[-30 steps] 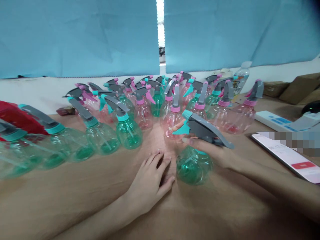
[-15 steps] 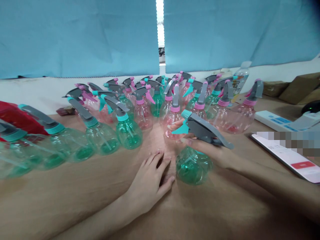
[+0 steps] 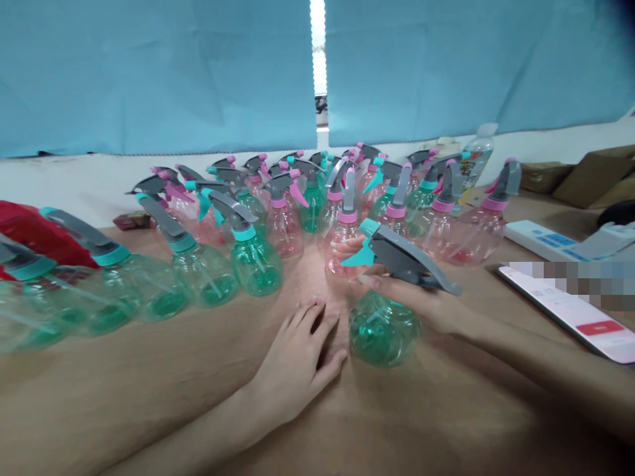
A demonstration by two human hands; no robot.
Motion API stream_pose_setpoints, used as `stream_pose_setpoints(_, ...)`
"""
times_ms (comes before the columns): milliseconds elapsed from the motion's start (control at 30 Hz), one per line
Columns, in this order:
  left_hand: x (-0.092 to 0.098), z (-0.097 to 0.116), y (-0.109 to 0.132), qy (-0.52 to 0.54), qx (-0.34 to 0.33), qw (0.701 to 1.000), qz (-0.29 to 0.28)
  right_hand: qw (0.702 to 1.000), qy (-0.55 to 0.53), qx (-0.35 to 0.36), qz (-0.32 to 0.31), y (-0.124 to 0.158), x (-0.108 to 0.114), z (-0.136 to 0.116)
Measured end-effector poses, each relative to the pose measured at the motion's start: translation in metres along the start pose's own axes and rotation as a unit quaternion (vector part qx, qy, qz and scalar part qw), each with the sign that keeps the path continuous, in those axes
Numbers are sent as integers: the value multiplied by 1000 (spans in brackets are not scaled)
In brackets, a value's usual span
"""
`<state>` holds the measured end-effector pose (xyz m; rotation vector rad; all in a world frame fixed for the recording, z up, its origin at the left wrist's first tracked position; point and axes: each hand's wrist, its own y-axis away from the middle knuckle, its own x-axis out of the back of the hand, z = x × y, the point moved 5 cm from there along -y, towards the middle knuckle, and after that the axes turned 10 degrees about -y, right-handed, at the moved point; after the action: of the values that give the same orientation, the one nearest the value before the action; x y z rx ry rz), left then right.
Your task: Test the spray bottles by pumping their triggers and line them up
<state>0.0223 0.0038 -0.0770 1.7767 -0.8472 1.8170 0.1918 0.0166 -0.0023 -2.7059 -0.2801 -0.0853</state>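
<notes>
My left hand [image 3: 297, 360] lies on the table, palm down, with its fingers stretched out and nothing in it. Just to its right stands a green clear spray bottle [image 3: 384, 334] with a grey spray head and a turquoise nozzle and trigger. My right hand [image 3: 426, 301] reaches round the neck of this bottle, below the spray head, which hides part of the hand. Some of its fingertips show past the turquoise trigger, in front of a pink spray bottle [image 3: 344, 231]. Nearest to my left hand on the other side is another green spray bottle [image 3: 256, 264].
Several green spray bottles [image 3: 203, 277] form a row at the left, by a red bag [image 3: 40, 235]. Pink and green ones crowd the back of the table [image 3: 198, 390]. At the right are a phone [image 3: 560, 311], a white box-like item [image 3: 540, 239] and cardboard boxes [image 3: 595, 175].
</notes>
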Motion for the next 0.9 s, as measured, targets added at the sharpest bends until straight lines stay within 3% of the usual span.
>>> stream_pose_setpoints(600, 4, 3, -1, 3, 3, 1000, -20, 1000, 11, 7, -18, 1, 1, 4)
stream_pose_setpoints(900, 1, 0, 0, 2, 2, 1000, -7, 999, 10, -22, -36, 2, 1, 5)
